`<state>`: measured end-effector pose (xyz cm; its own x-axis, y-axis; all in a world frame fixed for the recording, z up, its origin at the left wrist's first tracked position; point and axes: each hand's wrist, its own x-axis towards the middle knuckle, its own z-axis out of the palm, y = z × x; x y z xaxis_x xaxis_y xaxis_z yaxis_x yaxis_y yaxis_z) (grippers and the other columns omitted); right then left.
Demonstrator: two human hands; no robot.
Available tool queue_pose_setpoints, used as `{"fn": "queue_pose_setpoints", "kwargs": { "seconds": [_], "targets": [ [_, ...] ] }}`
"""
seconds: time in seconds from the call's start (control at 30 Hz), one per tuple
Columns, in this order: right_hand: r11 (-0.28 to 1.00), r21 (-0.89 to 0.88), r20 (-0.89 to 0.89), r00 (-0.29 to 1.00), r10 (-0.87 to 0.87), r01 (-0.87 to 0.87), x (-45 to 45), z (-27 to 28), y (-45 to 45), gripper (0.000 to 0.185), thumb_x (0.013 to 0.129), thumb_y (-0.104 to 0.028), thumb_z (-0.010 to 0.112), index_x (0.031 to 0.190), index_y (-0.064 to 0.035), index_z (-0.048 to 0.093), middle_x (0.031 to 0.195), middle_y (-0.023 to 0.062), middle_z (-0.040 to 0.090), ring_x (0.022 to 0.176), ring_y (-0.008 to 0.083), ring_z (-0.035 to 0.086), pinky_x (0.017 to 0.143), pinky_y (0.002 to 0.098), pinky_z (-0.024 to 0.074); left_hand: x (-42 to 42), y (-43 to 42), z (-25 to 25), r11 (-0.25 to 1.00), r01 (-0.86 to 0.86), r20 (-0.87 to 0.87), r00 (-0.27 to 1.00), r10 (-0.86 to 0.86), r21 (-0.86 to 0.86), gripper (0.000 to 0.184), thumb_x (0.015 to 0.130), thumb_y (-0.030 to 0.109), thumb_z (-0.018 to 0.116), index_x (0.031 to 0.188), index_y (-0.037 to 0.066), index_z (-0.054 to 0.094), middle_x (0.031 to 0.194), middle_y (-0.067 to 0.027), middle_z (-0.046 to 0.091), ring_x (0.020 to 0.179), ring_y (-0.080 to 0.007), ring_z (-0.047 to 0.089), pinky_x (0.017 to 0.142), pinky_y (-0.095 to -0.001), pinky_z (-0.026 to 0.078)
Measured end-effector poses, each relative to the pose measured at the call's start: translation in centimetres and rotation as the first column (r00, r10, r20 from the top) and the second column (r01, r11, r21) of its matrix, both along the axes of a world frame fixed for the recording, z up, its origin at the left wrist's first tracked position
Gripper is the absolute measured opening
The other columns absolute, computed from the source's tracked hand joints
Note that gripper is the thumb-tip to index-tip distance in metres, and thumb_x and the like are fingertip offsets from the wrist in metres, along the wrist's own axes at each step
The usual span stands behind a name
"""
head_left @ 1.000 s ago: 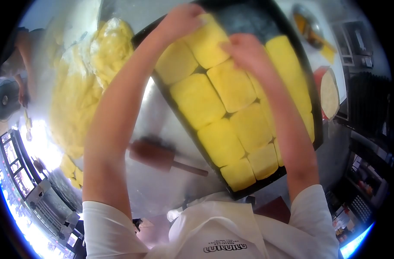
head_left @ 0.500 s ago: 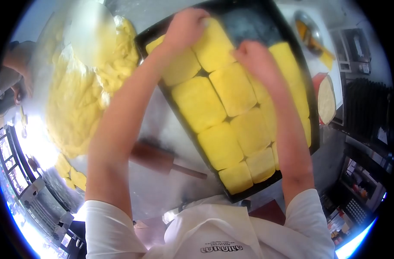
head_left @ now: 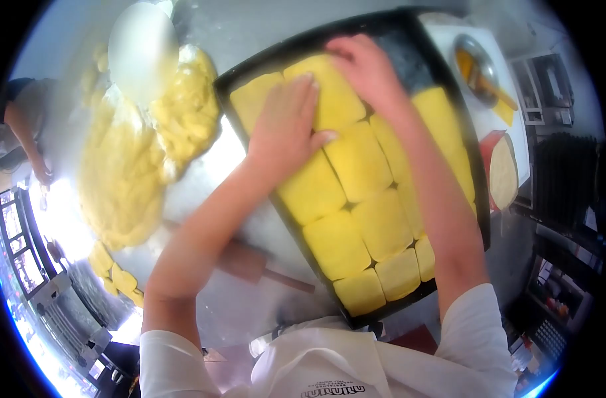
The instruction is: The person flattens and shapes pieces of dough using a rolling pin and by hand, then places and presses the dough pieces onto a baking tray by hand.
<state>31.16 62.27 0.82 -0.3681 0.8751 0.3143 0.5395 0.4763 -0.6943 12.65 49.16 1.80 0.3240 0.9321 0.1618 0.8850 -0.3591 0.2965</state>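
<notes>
A dark baking tray (head_left: 250, 66) holds rows of flat yellow dough pieces (head_left: 363, 159), laid edge to edge. My left hand (head_left: 286, 123) lies flat across pieces on the tray's left side, its fingers together and thumb spread. At the far edge of one dough piece (head_left: 323, 83), beside the bare dark part of the tray, is my right hand (head_left: 369, 69). Its bent fingers and thumb pinch that edge; the fingertips are partly blurred.
Left of the tray lies a large mass of yellow dough (head_left: 124, 179). A rolling pin (head_left: 243, 262) rests below my left forearm. A metal bowl with a brush (head_left: 475, 66) stands at right. Another person's arm (head_left: 27, 136) shows at far left.
My left hand has let go of the far dough piece's corner and come down flat on the pieces nearer me. My right hand has moved from that piece's right side to its far edge.
</notes>
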Motion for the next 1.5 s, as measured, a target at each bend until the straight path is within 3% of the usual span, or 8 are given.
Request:
{"fn": "queue_pose_setpoints", "kwargs": {
  "seconds": [0.17, 0.33, 0.43, 0.53, 0.63, 0.93, 1.23, 1.5],
  "targets": [
    [1.0, 0.021, 0.018, 1.0, -0.009, 0.009, -0.9, -0.6, 0.7, 0.012, 0.092, -0.016, 0.075, 0.101, -0.0079, 0.073, 0.093, 0.0094, 0.064, 0.086, 0.0272, 0.065, 0.076, 0.0379, 0.0536, 0.5, -0.4, -0.2, 0.999, -0.039, -0.036, 0.999, 0.04, 0.033, 0.089, 0.099, 0.059, 0.06, 0.154, -0.009, 0.042, 0.16, -0.0244, 0.043, 0.15, -0.0379, 0.039, 0.124, -0.0539, 0.029],
    [0.997, 0.012, -0.175, 0.982, -0.075, 0.078, -1.1, -0.9, 0.8, 0.012, 0.091, -0.013, 0.076, 0.1, -0.0058, 0.073, 0.093, 0.0103, 0.066, 0.085, 0.0283, 0.066, 0.076, 0.0381, 0.0537, 0.0, -0.1, 0.9, 0.999, -0.034, 0.119, 0.992, 0.037, -0.024, 0.075, 0.099, 0.04, 0.068, 0.152, -0.007, 0.044, 0.158, -0.0251, 0.046, 0.147, -0.0405, 0.042, 0.123, -0.0553, 0.03],
    [0.989, 0.078, -0.08, 0.99, -0.118, 0.124, -0.6, 0.0, -0.2, 0.012, 0.091, -0.013, 0.076, 0.1, -0.005, 0.073, 0.093, 0.0102, 0.068, 0.088, 0.0304, 0.066, 0.08, 0.0403, 0.0538, 0.0, -1.5, 1.8, 0.999, -0.034, 0.185, 0.982, 0.034, -0.006, 0.07, 0.097, 0.031, 0.072, 0.151, -0.006, 0.046, 0.157, -0.0251, 0.047, 0.146, -0.0418, 0.043, 0.123, -0.0545, 0.032],
    [0.935, 0.347, 0.097, 0.988, -0.117, 0.076, -0.1, -1.1, -1.3, 0.012, 0.09, -0.013, 0.077, 0.099, -0.006, 0.074, 0.097, 0.0099, 0.068, 0.094, 0.0322, 0.065, 0.085, 0.0433, 0.0531, 0.7, -1.4, 1.5, 1.0, -0.018, 0.206, 0.978, 0.016, 0.006, 0.07, 0.097, 0.031, 0.073, 0.149, -0.006, 0.047, 0.156, -0.025, 0.048, 0.145, -0.0418, 0.044, 0.122, -0.0529, 0.033],
    [0.952, 0.27, 0.142, 0.972, -0.187, 0.144, 0.0, -1.6, -1.7, 0.015, 0.089, -0.014, 0.077, 0.102, -0.0078, 0.075, 0.102, 0.0093, 0.068, 0.1, 0.0332, 0.064, 0.089, 0.0453, 0.0524, 1.4, -0.2, 0.2, 0.996, -0.032, 0.145, 0.989, 0.02, 0.087, 0.071, 0.097, 0.037, 0.071, 0.148, -0.008, 0.048, 0.154, -0.0249, 0.05, 0.145, -0.0407, 0.045, 0.122, -0.0517, 0.033],
    [0.973, -0.223, 0.154, 0.983, 0.101, -0.065, -1.2, 0.8, 2.1, 0.02, 0.089, -0.01, 0.077, 0.098, -0.0049, 0.061, 0.099, 0.0107, 0.069, 0.096, 0.0325, 0.065, 0.085, 0.0426, 0.0543, 2.4, 0.8, -1.1, 0.986, -0.112, 0.004, 0.994, 0.113, 0.125, 0.08, 0.1, 0.052, 0.062, 0.149, -0.008, 0.046, 0.156, -0.0234, 0.048, 0.147, -0.038, 0.042, 0.123, -0.0518, 0.031],
    [0.972, -0.233, -0.151, 0.986, -0.066, 0.029, -2.1, 0.2, 1.4, 0.022, 0.088, 0.0, 0.078, 0.105, -0.0029, 0.064, 0.092, 0.0065, 0.07, 0.084, 0.0177, 0.065, 0.081, 0.0318, 0.0566, 2.9, 0.7, -0.6, 0.985, -0.152, -0.007, 0.988, 0.153, 0.085, 0.083, 0.101, 0.058, 0.057, 0.151, -0.007, 0.046, 0.158, -0.0232, 0.046, 0.148, -0.0368, 0.042, 0.123, -0.055, 0.029],
    [0.969, -0.246, -0.171, 0.984, -0.049, 0.005, -1.5, 0.0, 2.1, 0.022, 0.092, 0.001, 0.071, 0.114, -0.0028, 0.069, 0.101, 0.0095, 0.074, 0.092, 0.0204, 0.071, 0.086, 0.0322, 0.0576, 3.1, 2.1, -1.2, 0.988, -0.122, -0.04, 0.991, 0.127, 0.096, 0.085, 0.103, 0.061, 0.051, 0.154, -0.007, 0.042, 0.16, -0.0228, 0.045, 0.151, -0.0357, 0.04, 0.125, -0.0554, 0.028]
  ]
}}
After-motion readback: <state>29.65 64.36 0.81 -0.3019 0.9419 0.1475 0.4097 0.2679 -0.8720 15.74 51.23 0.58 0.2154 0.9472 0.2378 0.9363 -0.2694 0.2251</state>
